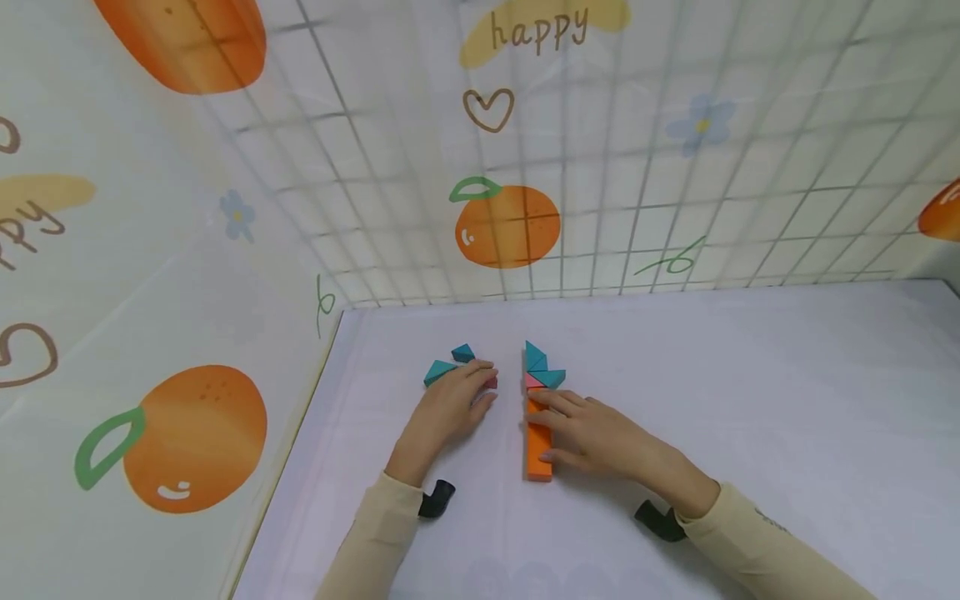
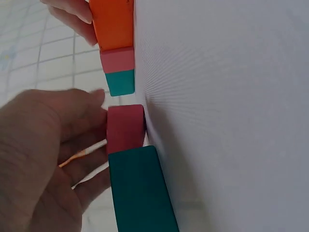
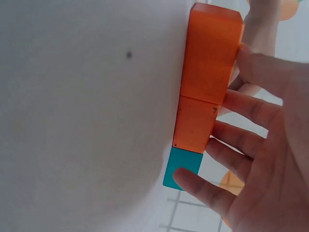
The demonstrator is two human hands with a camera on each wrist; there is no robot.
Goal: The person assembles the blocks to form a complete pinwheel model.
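A row of orange blocks (image 1: 538, 442) lies on the table, ending in a small pink block (image 1: 532, 381) with several teal triangular blocks (image 1: 537, 358) at the far end. My right hand (image 1: 600, 433) rests over the orange blocks with fingers spread along them; in the right wrist view one fingertip overlaps a teal block (image 3: 183, 164). To the left, my left hand (image 1: 448, 408) reaches over a separate pink block (image 2: 125, 128), its fingers loosely extended beside the block. A teal block (image 2: 140, 188) stands close to that pink one in the left wrist view.
Beyond the left hand lie a teal block (image 1: 440, 371) and a smaller teal block (image 1: 463, 352). Dark wrist-worn pieces show by the left (image 1: 437, 500) and right (image 1: 660, 521) sleeves. A printed cloth (image 1: 405, 167) hangs behind the white table (image 1: 750, 400).
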